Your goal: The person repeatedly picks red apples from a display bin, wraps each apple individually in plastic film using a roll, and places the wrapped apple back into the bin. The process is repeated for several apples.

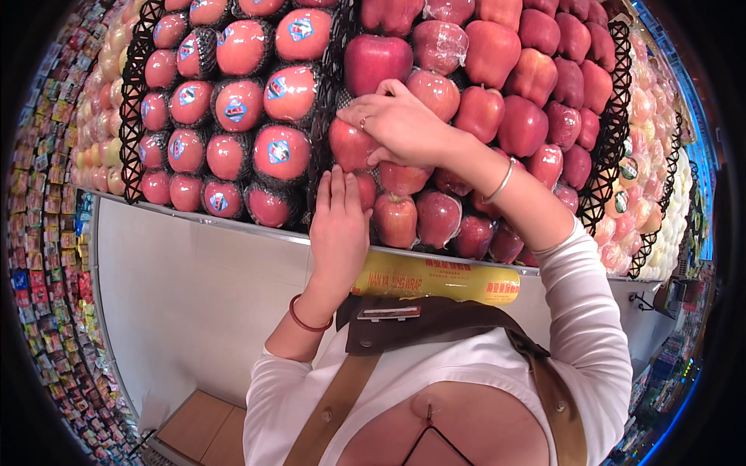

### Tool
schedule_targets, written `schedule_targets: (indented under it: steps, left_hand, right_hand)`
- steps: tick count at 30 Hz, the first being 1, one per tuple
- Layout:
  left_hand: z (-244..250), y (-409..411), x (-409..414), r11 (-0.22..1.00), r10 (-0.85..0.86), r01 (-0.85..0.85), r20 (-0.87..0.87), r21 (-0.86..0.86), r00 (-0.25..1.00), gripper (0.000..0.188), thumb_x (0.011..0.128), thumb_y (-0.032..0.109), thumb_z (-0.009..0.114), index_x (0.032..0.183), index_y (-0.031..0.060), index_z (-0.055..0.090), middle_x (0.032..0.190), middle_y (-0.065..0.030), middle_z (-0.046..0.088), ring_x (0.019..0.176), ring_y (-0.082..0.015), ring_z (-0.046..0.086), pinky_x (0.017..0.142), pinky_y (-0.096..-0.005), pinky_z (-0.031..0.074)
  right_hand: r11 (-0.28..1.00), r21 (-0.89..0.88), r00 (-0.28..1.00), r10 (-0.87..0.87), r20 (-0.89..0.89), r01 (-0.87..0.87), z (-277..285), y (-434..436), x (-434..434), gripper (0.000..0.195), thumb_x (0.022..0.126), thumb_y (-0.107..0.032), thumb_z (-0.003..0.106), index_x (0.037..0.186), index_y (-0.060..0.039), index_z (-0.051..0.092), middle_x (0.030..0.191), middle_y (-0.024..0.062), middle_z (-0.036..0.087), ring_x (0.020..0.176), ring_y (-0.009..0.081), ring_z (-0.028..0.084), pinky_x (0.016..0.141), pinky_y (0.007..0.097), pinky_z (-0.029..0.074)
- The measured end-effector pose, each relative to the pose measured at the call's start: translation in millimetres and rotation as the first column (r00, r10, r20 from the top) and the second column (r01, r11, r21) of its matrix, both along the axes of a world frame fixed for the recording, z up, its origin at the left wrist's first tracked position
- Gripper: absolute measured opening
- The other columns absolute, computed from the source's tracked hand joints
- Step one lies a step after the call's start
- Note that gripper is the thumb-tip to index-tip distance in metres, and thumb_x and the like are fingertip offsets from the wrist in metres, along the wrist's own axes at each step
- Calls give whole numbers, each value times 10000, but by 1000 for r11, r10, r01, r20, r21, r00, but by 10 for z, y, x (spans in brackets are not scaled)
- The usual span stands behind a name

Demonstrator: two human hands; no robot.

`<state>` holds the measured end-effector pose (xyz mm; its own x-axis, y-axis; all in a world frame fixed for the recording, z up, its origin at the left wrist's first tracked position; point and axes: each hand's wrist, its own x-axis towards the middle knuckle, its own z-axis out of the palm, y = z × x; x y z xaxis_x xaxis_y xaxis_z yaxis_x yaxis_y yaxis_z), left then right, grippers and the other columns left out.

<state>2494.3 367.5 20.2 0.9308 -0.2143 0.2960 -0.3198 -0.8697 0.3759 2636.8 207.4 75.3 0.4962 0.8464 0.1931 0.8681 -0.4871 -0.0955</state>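
Note:
My right hand (pixel 402 122), wearing a ring, is wrapped over a large red apple (pixel 349 145) beside the black lattice divider (pixel 327 99). Just below it, my left hand (pixel 340 209) lies palm down with its fingers pointing up the display. Its thumb side touches a smaller red apple (pixel 365 189), and what lies under the palm is hidden. Several red apples, some in clear film, are stacked to the right, among them a film-wrapped apple (pixel 439 218) and a dark red apple (pixel 377 61) above my right hand.
Left of the divider, several stickered apples (pixel 281 152) sit in black mesh sleeves. A metal rail (pixel 262 230) edges the display. A yellow roll of plastic wrap (pixel 437 279) is between the rail and my apron (pixel 431 326). Packaged goods (pixel 52 233) line the far left.

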Motion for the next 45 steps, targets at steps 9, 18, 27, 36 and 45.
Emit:
schedule_targets:
  steps: [9, 18, 27, 36, 45]
  left_hand:
    - [115, -199, 297, 999, -25, 31, 142, -42, 990, 661, 837, 125, 628, 1389, -94, 339, 1476, -269, 298, 1386, -416, 275, 1123, -461, 285]
    - [133, -162, 333, 939, -75, 121, 155, -320, 985, 638, 848, 154, 653, 1391, -43, 381, 1469, -241, 338, 1374, -401, 312, 1108, -452, 306]
    - [152, -238, 163, 769, -306, 458, 372, -447, 877, 219, 781, 80, 701, 986, 20, 654, 821, -105, 678, 757, -274, 665, 700, -358, 528]
    - [59, -747, -61, 734, -446, 498, 226, -462, 866, 442, 705, 200, 806, 1060, 40, 595, 713, -22, 630, 584, -157, 601, 532, -280, 474]
    - [151, -722, -122, 859, -399, 353, -54, -370, 915, 1041, 528, 457, 891, 1328, -6, 410, 980, -56, 580, 733, -166, 584, 691, -314, 494]
  right_hand:
    - [917, 209, 924, -366, 111, 339, 203, -138, 323, 911, 594, -175, 833, 1396, -165, 400, 1282, 164, 457, 1185, 360, 469, 994, 428, 433]
    - [680, 704, 935, -349, 68, 202, 591, -448, -35, 938, 583, -148, 805, 1404, -55, 360, 1326, 146, 436, 1208, 310, 455, 1048, 402, 384]
    - [697, 559, 871, -480, -102, 450, 809, -1459, -1069, 923, 572, -170, 804, 1369, -40, 356, 1287, 168, 461, 1203, 317, 484, 1047, 396, 389]
    - [768, 454, 892, -405, -201, 451, 300, -1326, -1643, 842, 539, -147, 843, 1295, -97, 475, 1178, 153, 505, 1097, 363, 518, 933, 445, 458]
    - [524, 634, 770, -610, -186, 568, -316, -1160, -1915, 1067, 533, -205, 896, 1420, -88, 315, 1341, 204, 395, 1189, 422, 455, 973, 481, 427]
